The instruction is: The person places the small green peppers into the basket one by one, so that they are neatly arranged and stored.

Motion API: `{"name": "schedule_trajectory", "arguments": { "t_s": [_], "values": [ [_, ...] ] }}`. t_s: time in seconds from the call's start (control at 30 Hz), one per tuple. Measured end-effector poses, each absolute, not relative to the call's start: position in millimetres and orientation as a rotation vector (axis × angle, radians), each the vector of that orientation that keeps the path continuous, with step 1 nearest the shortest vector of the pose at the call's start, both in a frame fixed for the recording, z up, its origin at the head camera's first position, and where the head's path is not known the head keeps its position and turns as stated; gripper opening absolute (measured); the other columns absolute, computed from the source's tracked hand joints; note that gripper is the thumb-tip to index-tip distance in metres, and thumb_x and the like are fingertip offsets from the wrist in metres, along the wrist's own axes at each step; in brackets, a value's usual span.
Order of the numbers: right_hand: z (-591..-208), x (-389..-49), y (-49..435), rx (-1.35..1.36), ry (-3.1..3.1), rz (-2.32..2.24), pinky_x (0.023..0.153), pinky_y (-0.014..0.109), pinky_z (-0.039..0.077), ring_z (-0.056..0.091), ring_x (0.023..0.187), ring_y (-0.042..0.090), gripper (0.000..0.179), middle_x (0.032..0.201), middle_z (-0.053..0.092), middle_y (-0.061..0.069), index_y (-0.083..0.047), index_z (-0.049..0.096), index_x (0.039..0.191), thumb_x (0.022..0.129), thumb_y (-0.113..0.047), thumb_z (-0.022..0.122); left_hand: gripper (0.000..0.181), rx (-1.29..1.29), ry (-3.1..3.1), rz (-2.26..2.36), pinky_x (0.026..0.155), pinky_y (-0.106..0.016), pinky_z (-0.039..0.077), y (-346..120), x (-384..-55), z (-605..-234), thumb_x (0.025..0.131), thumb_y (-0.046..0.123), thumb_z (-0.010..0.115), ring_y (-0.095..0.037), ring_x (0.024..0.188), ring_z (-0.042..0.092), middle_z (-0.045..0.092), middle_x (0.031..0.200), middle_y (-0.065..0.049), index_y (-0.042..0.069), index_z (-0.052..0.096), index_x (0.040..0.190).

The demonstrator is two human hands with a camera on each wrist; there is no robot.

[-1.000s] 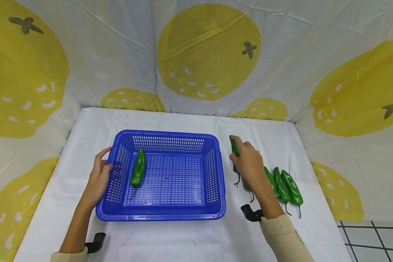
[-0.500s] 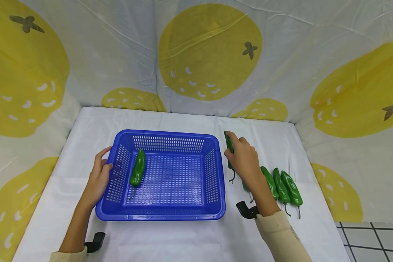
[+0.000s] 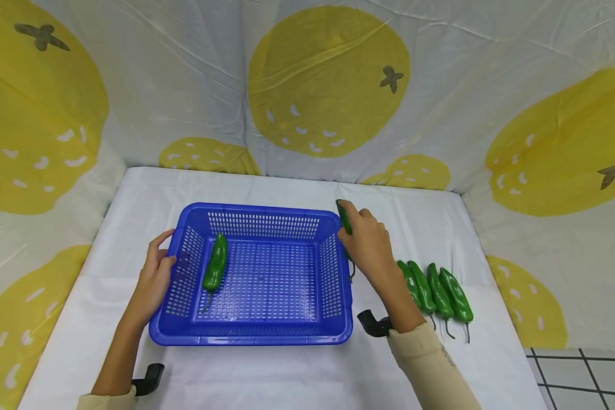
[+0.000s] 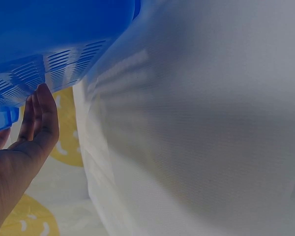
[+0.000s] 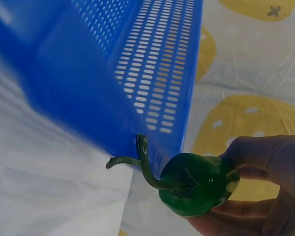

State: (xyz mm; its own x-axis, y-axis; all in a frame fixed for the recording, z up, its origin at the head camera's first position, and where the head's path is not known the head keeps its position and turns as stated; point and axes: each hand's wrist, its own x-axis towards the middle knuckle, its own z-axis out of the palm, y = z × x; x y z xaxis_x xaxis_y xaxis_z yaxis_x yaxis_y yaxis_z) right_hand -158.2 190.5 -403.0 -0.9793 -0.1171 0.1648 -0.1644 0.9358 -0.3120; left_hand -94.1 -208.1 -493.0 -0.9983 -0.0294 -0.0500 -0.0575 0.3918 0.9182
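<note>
At the right rim of the perforated blue plastic basket (image 3: 346, 296), the right hand (image 3: 369, 242) is holding a glossy, tapering green pepper (image 3: 343, 216); the left hand (image 3: 155, 279) is gripping the opposite rim, and a second pepper (image 3: 216, 262) is lying inside.

Bright and evenly lit in the head view, mostly crisp, with small white glints on the green peppers (image 3: 456, 295) and only faint shade on the worktop (image 3: 256, 376) below the blue basket (image 3: 251, 340). Much dimmer and bluish in the left wrist view, with broad soft shadow and dull on the left hand (image 4: 27, 155). Dim too in the right wrist view, blurred along the blue basket's near edge, clearer on the held pepper (image 5: 196, 184).
</note>
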Motion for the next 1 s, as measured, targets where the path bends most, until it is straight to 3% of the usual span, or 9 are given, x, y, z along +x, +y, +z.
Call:
{"name": "schedule_trajectory", "arguments": {
  "t_s": [0.17,0.43,0.73,1.0],
  "values": [
    [-400.6,-160.7,182.0,0.245,-2.944,0.501,0.048,0.042,0.049,0.058,0.058,0.031,0.053,0.092,0.062,0.019,-0.018,0.051,0.142,0.091,-0.012,0.063,0.055,-0.076,2.604,1.716,0.073,-0.04,0.05,-208.2,-93.9,-493.2,0.105,0.017,0.025,-0.041,0.102,0.058,0.051,0.125,-0.027,0.024,0.015,0.159],
    [-401.0,-163.0,165.7,0.322,-2.969,0.556,0.045,0.037,0.043,0.053,0.054,0.027,0.055,0.088,0.06,0.016,-0.019,0.05,0.143,0.091,-0.012,0.067,0.055,-0.06,2.623,1.707,0.073,-0.04,0.049,-208.0,-94.0,-494.6,0.105,0.016,0.025,-0.04,0.102,0.058,0.052,0.125,-0.027,0.024,0.015,0.159],
    [-409.3,-163.6,145.3,0.411,-2.993,0.614,0.047,0.033,0.044,0.055,0.058,0.025,0.054,0.102,0.066,0.018,-0.019,0.052,0.141,0.09,-0.013,0.067,0.055,-0.085,2.629,1.691,0.074,-0.041,0.047,-207.9,-94.9,-495.3,0.105,0.017,0.025,-0.038,0.102,0.057,0.052,0.124,-0.026,0.025,0.016,0.159],
    [-414.8,-165.2,132.2,0.465,-2.976,0.711,0.045,0.028,0.046,0.057,0.062,0.023,0.053,0.095,0.065,0.015,-0.017,0.054,0.14,0.089,-0.01,0.067,0.055,-0.083,2.625,1.694,0.074,-0.04,0.048,-208.3,-94.7,-495.1,0.105,0.017,0.026,-0.038,0.102,0.058,0.052,0.124,-0.026,0.025,0.016,0.159]
  ]
}}
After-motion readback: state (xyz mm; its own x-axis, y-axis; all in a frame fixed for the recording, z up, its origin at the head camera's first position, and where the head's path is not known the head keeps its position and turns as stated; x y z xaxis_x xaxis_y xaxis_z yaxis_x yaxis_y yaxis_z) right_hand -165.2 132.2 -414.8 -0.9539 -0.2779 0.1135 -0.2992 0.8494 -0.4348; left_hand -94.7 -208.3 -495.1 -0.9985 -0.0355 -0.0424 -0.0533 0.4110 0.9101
